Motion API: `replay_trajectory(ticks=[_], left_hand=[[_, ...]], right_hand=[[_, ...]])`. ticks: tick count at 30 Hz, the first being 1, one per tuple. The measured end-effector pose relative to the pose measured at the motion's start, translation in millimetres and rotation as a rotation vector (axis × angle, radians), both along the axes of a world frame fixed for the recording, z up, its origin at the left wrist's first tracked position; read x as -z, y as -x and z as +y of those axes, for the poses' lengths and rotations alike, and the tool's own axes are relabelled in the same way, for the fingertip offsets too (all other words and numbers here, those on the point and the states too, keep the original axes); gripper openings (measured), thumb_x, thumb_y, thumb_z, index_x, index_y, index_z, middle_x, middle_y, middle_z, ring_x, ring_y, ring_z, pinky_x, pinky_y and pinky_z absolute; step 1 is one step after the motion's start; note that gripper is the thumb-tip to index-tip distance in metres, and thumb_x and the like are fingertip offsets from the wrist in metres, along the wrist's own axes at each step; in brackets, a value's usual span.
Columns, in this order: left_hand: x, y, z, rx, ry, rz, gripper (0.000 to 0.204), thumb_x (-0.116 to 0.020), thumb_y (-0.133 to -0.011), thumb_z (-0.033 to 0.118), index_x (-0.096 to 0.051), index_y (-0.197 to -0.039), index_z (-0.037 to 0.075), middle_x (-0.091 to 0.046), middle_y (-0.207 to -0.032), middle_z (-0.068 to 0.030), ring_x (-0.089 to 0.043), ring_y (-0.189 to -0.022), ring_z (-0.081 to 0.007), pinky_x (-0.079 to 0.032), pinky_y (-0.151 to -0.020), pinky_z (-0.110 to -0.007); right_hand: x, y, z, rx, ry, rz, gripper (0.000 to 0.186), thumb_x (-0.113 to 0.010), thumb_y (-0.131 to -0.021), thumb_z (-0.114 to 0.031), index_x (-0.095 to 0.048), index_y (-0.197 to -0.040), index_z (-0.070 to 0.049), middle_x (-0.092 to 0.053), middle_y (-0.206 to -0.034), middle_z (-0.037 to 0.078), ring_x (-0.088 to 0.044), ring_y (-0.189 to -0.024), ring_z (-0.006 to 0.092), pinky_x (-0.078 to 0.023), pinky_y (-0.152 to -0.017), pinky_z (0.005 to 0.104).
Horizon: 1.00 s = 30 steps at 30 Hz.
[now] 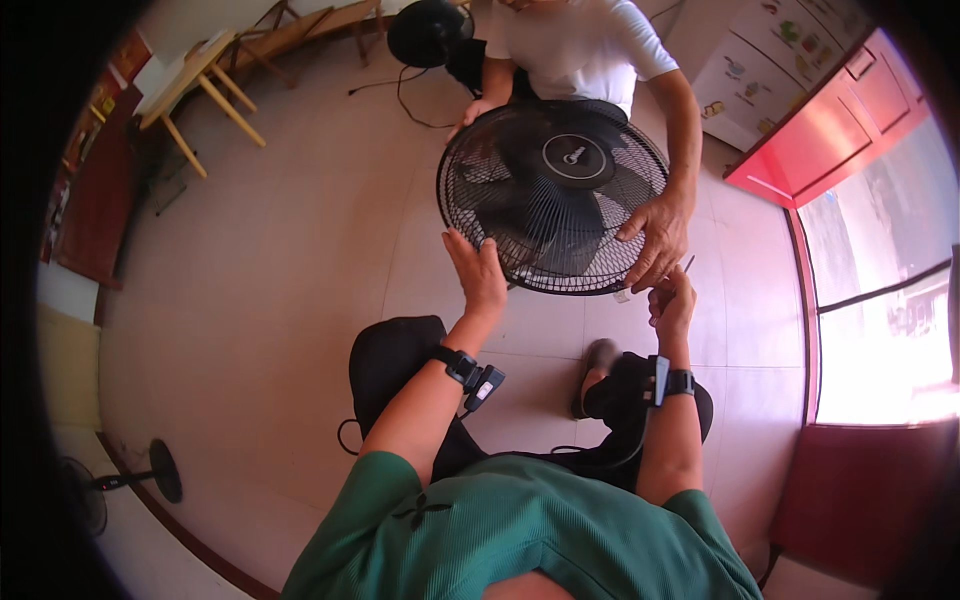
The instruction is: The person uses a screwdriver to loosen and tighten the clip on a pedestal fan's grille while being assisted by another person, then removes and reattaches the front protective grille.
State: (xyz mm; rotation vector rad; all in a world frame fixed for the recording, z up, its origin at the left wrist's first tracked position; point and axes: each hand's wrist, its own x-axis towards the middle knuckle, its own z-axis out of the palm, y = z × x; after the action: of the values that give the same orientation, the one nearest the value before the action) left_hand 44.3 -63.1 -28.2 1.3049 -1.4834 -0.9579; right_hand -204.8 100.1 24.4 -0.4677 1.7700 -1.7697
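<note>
A black fan head [530, 205] with a round wire grille and dark blades is held up between me and another person. At its lower left rim is my left hand [477, 275], thumb over the grille and fingers at the outer edge. My right hand [674, 302] is closed around a thin, rod-shaped tool [690, 264] just off the lower right rim; only its narrow end shows. Close above it, the other person's hand [662, 235] presses on the rim. Their other hand [478, 108] supports the upper left edge.
Behind the person stands another black fan part [425, 32] with a cord on the floor. A wooden stool [215, 85] is at the far left, and a small black fan [160, 472] stands at the lower left. A red door [835, 120] opens at the right.
</note>
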Motion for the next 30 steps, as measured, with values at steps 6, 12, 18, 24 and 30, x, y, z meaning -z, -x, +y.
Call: replay_trajectory(ticks=[6, 12, 18, 24, 30], left_hand=[[-1.6, -11.7, -26.9, 0.11, -0.08, -0.128, 0.076, -0.035, -0.097, 0.042, -0.011, -0.144, -0.013, -0.006, -0.153, -0.031, -0.004, -0.144, -0.0381, -0.005, -0.117, -0.04], [-7.5, -11.0, -101.9, 0.152, -0.017, -0.19, 0.075, -0.035, -0.098, 0.049, -0.022, -0.144, -0.009, -0.017, -0.153, -0.0268, -0.013, -0.144, -0.0359, -0.011, -0.117, -0.039], [-4.2, -5.4, -89.5, 0.04, -0.04, -0.092, 0.073, -0.045, -0.095, 0.044, -0.026, -0.144, -0.006, -0.022, -0.152, -0.0241, -0.018, -0.143, -0.0337, -0.016, -0.116, -0.037], [-6.9, -15.6, -84.3, 0.046, -0.116, 0.198, 0.075, -0.057, -0.09, 0.034, -0.025, -0.144, -0.007, -0.024, -0.152, -0.0214, -0.022, -0.141, -0.0312, -0.018, -0.114, -0.036], [-24.2, -4.0, -77.1, 0.02, -0.13, 0.242, 0.077, -0.055, -0.09, 0.036, -0.023, -0.145, -0.006, -0.021, -0.153, -0.0209, -0.021, -0.142, -0.0304, -0.016, -0.115, -0.036]], right_hand=[[-1.8, 66.5, -19.7, 0.142, 0.04, -0.002, 0.052, -0.051, -0.093, -0.048, -0.065, -0.097, 0.002, -0.05, -0.053, 0.001, -0.035, -0.035, 0.0072, -0.025, -0.031, 0.0233], [11.1, 105.9, -73.9, 0.114, 0.216, 0.241, 0.035, -0.06, -0.093, -0.031, -0.068, -0.109, -0.001, -0.059, -0.065, -0.002, -0.048, -0.051, 0.0044, -0.039, -0.046, 0.021], [34.6, 124.0, -87.6, 0.006, 0.267, 0.326, 0.03, -0.064, -0.091, -0.023, -0.069, -0.101, 0.004, -0.06, -0.073, -0.006, -0.048, -0.068, 0.0018, -0.043, -0.057, 0.0208], [24.1, 116.8, -91.0, -0.012, -0.094, 0.533, 0.028, -0.062, -0.093, -0.02, -0.067, -0.097, 0.007, -0.062, -0.076, -0.005, -0.05, -0.072, 0.0015, -0.044, -0.062, 0.0187], [-4.9, 100.2, -92.4, 0.099, -0.376, 0.83, 0.049, -0.038, -0.096, -0.048, -0.065, -0.112, -0.01, -0.065, -0.087, 0.024, -0.06, -0.09, 0.0439, -0.045, -0.079, 0.0507]])
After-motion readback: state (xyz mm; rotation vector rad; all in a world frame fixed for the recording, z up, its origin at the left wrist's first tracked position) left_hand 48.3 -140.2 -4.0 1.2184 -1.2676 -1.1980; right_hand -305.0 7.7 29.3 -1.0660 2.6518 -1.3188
